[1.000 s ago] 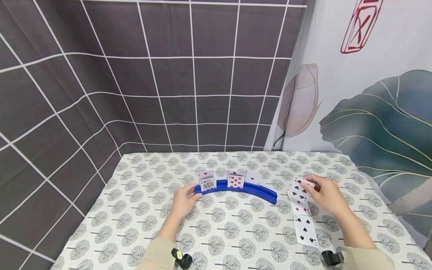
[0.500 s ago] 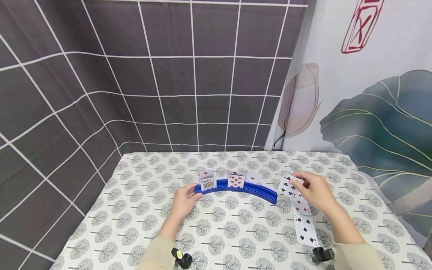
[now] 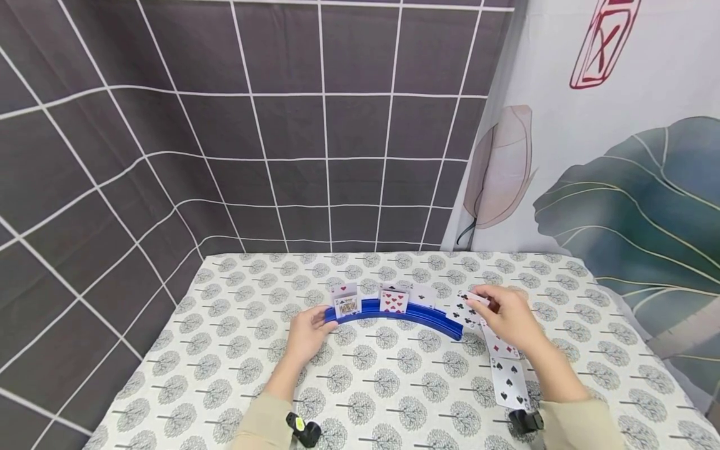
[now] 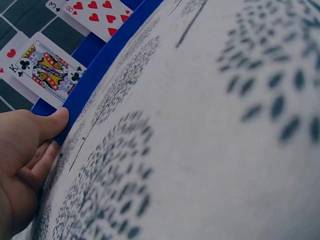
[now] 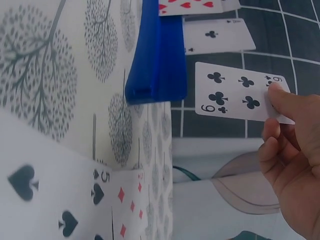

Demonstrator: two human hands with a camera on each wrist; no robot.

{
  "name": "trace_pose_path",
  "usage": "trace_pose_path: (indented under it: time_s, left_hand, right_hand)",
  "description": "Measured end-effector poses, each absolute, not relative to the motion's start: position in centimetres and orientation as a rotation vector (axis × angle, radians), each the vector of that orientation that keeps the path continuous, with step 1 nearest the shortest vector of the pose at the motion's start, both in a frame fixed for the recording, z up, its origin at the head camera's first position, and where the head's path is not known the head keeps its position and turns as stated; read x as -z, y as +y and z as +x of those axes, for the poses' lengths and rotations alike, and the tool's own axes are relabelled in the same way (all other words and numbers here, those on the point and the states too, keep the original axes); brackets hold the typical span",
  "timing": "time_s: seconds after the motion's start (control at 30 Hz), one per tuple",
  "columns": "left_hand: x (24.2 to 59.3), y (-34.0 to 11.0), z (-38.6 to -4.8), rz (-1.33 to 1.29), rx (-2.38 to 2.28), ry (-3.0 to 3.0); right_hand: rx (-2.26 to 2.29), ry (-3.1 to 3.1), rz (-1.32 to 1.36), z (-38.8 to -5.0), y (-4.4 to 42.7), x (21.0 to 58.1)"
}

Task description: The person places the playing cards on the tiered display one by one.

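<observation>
A curved blue card holder (image 3: 430, 322) stands on the table, its left end pinched between the thumb and fingers of my left hand (image 3: 306, 334). In it stand a king of clubs (image 4: 49, 71) with a heart card (image 4: 14, 57) behind, an eight of hearts (image 4: 101, 16) with a card marked 3 behind, and an ace of clubs (image 5: 217, 36). My right hand (image 3: 509, 317) pinches a six of clubs (image 5: 232, 95) by its edge. That card is in the air near the holder's right end, apart from it in the right wrist view.
A five of diamonds (image 3: 498, 344) and a five of spades (image 3: 509, 382) lie overlapping in a column on the right of the table. The cloth (image 3: 394, 387) has a tree pattern. A dark gridded curtain (image 3: 360, 181) hangs behind, with a printed one at right.
My right hand has carried the six of clubs leftward from above the card column toward the holder's right end, uncovering more of the five of diamonds. My left hand has stayed put.
</observation>
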State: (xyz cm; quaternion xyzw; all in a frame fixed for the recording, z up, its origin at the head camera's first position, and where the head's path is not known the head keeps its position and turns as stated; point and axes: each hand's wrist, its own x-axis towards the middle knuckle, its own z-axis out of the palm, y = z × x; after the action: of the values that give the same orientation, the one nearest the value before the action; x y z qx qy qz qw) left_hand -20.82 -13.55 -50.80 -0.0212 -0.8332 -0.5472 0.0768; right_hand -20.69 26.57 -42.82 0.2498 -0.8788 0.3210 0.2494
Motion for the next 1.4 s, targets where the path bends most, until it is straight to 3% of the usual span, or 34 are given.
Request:
trace_pose_path:
  time_s: [1.4]
  left_hand:
    - [51.1, -13.6, -20.9, -0.086, 1.638, -2.482]
  right_hand:
    - [-0.777, -2.340, 0.885, -22.0, 20.9, 44.5]
